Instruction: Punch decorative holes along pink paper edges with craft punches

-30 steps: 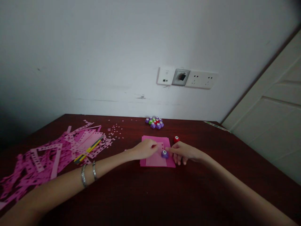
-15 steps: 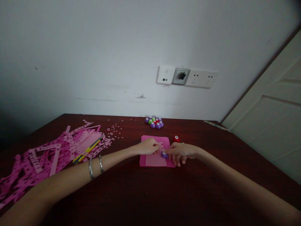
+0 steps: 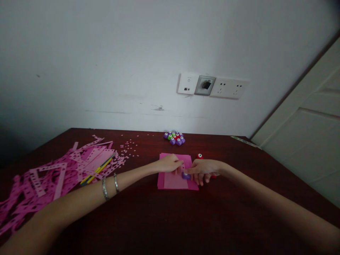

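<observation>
A light pink sheet of paper lies on darker pink sheets, with small punched holes along its right edge. My left hand is closed, its fingertips pinching the sheet near its upper right part. Directly opposite, my right hand is shut on a small purple paper punch at the sheet's right edge, thumb on its top. Part of the punch is hidden by the thumb. Just beyond the right hand stands a red paper punch; a bit of something red shows beneath the palm.
Several purple, green and red punches cluster at the table's back edge. On the left lie a heap of punched pink strips, a yellow cutter knife and scattered paper bits. Sockets are on the wall behind.
My right hand has moved left onto the purple punch and its thumb now covers the top. My left hand has shifted slightly right along the sheet, closer to the punch.
</observation>
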`<state>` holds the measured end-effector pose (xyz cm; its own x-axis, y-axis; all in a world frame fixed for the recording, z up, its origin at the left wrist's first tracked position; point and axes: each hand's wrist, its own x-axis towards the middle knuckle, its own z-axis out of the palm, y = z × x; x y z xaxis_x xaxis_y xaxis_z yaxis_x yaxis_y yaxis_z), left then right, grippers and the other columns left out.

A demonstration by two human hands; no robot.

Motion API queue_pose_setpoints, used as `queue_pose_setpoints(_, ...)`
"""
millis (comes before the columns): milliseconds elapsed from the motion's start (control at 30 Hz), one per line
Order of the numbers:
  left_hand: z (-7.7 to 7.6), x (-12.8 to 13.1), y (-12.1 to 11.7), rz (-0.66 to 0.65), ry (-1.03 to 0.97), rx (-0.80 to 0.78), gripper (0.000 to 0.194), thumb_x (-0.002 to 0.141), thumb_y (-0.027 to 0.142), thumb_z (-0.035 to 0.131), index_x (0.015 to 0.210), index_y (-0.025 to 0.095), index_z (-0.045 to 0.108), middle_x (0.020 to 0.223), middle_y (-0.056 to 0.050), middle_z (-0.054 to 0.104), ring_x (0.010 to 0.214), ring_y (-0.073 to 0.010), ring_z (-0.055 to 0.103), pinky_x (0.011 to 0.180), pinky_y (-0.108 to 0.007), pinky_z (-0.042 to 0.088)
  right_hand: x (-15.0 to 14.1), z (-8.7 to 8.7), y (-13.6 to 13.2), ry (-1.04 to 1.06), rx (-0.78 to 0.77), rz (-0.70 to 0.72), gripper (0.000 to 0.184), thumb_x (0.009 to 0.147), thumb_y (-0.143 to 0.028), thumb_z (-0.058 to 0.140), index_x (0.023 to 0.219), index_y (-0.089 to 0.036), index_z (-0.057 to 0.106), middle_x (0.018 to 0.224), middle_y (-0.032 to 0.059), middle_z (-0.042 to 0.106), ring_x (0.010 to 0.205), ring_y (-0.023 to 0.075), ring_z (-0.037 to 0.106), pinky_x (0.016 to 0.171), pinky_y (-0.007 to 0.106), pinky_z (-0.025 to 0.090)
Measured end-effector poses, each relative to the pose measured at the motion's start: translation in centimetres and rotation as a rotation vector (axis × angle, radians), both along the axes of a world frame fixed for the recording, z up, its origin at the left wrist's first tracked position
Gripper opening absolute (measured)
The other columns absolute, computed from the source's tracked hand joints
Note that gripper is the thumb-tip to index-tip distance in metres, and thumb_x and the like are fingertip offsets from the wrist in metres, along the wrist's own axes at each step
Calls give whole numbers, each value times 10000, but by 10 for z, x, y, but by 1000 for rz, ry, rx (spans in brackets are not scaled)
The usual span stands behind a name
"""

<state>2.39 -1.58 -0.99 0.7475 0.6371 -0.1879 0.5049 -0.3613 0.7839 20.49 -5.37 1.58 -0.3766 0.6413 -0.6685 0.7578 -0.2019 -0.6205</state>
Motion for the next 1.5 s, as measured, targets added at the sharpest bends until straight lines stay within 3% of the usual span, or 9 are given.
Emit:
queue_pose_setpoints(200, 3, -1, 4, -5, 30, 26, 469, 874, 355, 330, 520, 141, 552, 532, -18, 589, 491, -89, 521, 609, -218, 420, -4, 4, -3, -42, -9, -17, 543, 779, -601, 481, 870, -87, 629, 654, 90, 655, 473, 91, 589, 379, 150, 455)
queue_pose_setpoints(367, -14, -2, 10, -57, 106, -161, 563, 870, 495, 265, 579, 125, 575, 542, -34, 579, 413, -78, 449, 463, -215, 366, -3, 1, -5, -5, 9, -16, 609, 739, -650, 486, 843, -68, 630, 696, 115, 667, 482, 91, 589, 372, 144, 443)
queue_pose_setpoints(500, -22, -2, 11, -53, 93, -186, 604, 879, 501, 210, 564, 124, 560, 524, -38, 561, 388, -72, 427, 441, -218, 354, 0, -10, -4, 33, 14, -41, 641, 709, -696, 475, 812, -80, 618, 680, 112, 666, 456, 91, 577, 347, 148, 429)
queue_pose_setpoints(633, -17, -1, 8, -41, 134, -174, 586, 892, 454, 197, 546, 131, 543, 506, -40, 547, 387, -78, 414, 432, -227, 347, 1, -17, -4, 40, 22, -69, 627, 701, -703, 476, 784, -95, 606, 654, 97, 661, 427, 88, 569, 335, 151, 432)
queue_pose_setpoints(833, -8, 0, 6, -48, 131, -179, 563, 874, 493, 262, 563, 124, 552, 501, -28, 536, 376, -73, 409, 410, -222, 313, -2, -13, -6, 34, 24, -93, 607, 724, -677, 477, 779, -88, 612, 625, 90, 649, 413, 84, 558, 336, 151, 433)
queue_pose_setpoints(1000, 2, -1, 5, -155, 104, -203, 526, 793, 587, 424, 650, 114, 605, 590, -38, 590, 429, -67, 430, 437, -211, 317, -2, -16, -6, 76, -4, -102, 442, 802, -531, 497, 799, -101, 599, 565, 41, 630, 398, 73, 553, 355, 144, 445)
queue_pose_setpoints(1133, 8, -1, 7, -209, 138, -203, 494, 763, 589, 485, 684, 125, 634, 622, -44, 612, 473, -76, 439, 467, -217, 329, -4, -15, -7, 50, -39, -94, 420, 849, -480, 442, 769, -93, 584, 594, 63, 645, 414, 86, 573, 376, 167, 474)
queue_pose_setpoints(1300, 7, 2, 14, -253, 221, -223, 489, 772, 590, 478, 675, 140, 643, 609, -38, 607, 452, -72, 398, 439, -216, 299, -10, -8, -6, 26, -60, -105, 368, 878, -406, 430, 762, -90, 581, 567, 45, 621, 402, 83, 566, 384, 169, 483)
queue_pose_setpoints(1500, 0, 5, 16, -215, 271, -233, 453, 801, 548, 462, 691, 144, 635, 596, -29, 585, 468, -81, 420, 463, -222, 327, -10, -9, -1, 64, -113, -91, 292, 902, -316, 417, 817, -84, 572, 561, 27, 613, 421, 82, 575, 400, 164, 486)
